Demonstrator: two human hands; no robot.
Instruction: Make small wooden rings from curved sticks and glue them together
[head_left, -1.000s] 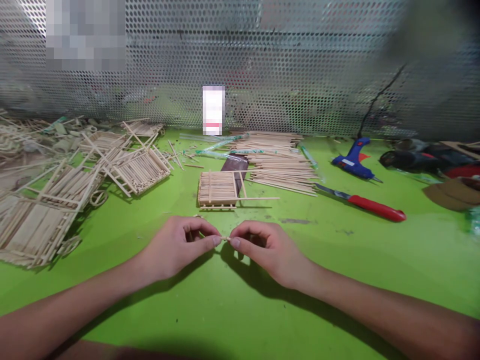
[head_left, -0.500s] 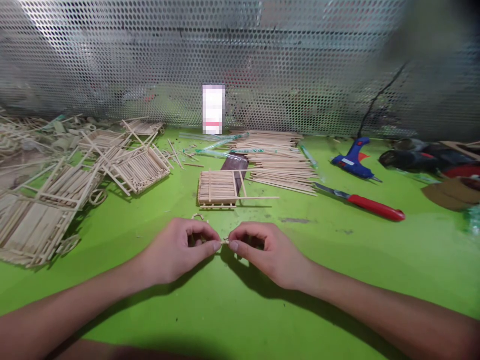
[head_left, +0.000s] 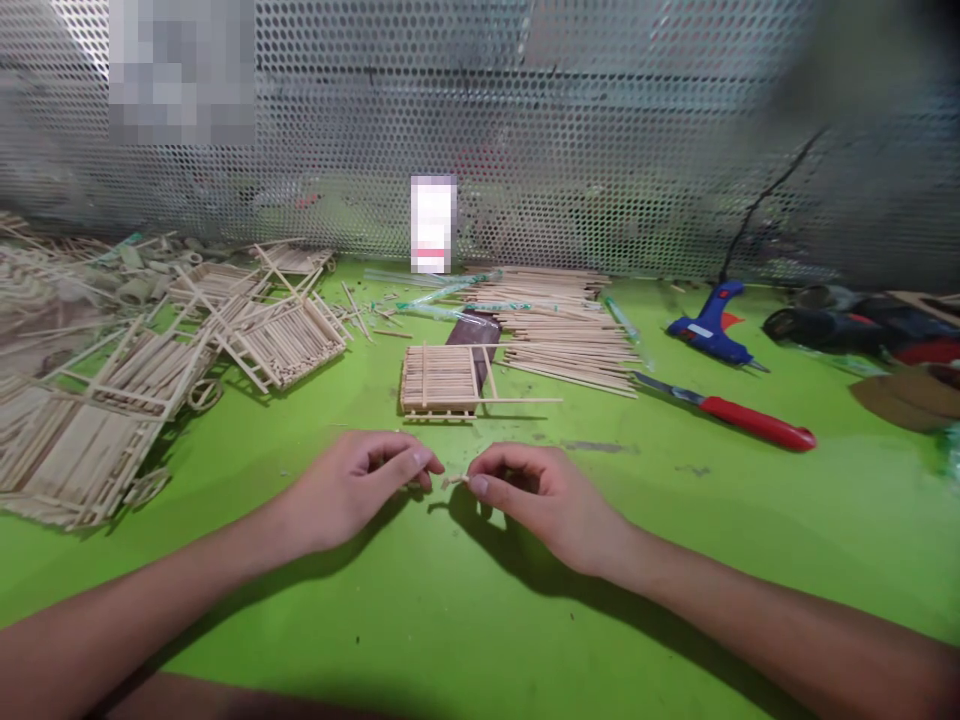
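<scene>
A short piece of pale wooden stick (head_left: 456,480) juts leftward from the pinched thumb and forefinger of my right hand (head_left: 551,505), low over the green table. To its left is my left hand (head_left: 360,490), a small gap away from the piece. Its thumb rests against the curled forefinger, and whatever lies under those fingers is hidden. Beyond both hands stands a small cart-like model of thin sticks (head_left: 441,380), with two long sticks reaching right.
Several stick models (head_left: 285,340) crowd the left side. Loose thin sticks (head_left: 562,330) lie at the back centre. On the right are a red-handled knife (head_left: 757,422), its blade pointing left, and a blue glue gun (head_left: 716,325) with a cord. A perforated metal screen (head_left: 600,150) closes the back.
My left fingertips have come off the small stick piece and drawn back leftward. My right hand keeps hold of it. The view has shifted slightly.
</scene>
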